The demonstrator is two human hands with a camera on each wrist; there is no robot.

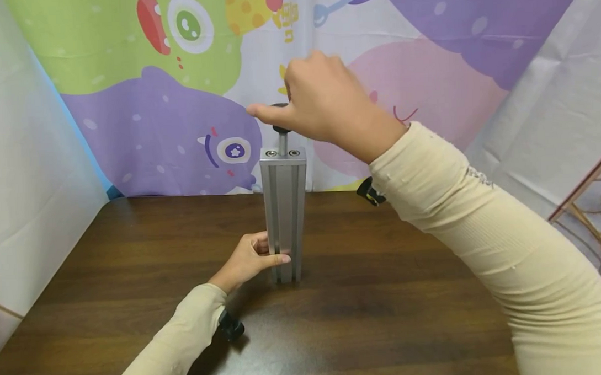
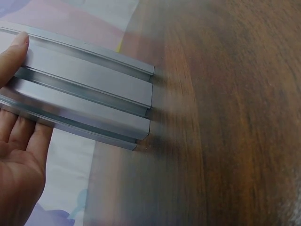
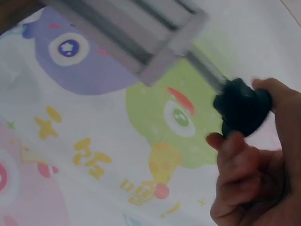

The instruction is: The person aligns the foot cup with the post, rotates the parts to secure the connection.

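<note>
A slotted aluminium profile (image 1: 285,210) stands upright on the wooden table (image 1: 374,295). My left hand (image 1: 245,258) grips it near the bottom, thumb across the front slot and fingers round the far side. In the left wrist view, the profile's lower end (image 2: 127,87) meets the wood. An end plate (image 1: 283,161) with two bolts caps the top. From its middle rises a metal stem (image 3: 207,70) carrying a black, lobed levelling foot (image 3: 242,108) with a wide flange. My right hand (image 1: 322,98) pinches this foot between thumb and curled fingers, partly covering it in the head view.
A cloth (image 1: 179,131) printed with cartoon animals hangs behind the table's far edge. White curtains (image 1: 21,147) close off the sides. Black wrist-camera mounts (image 1: 231,325) stick out from both cream sleeves (image 1: 460,209).
</note>
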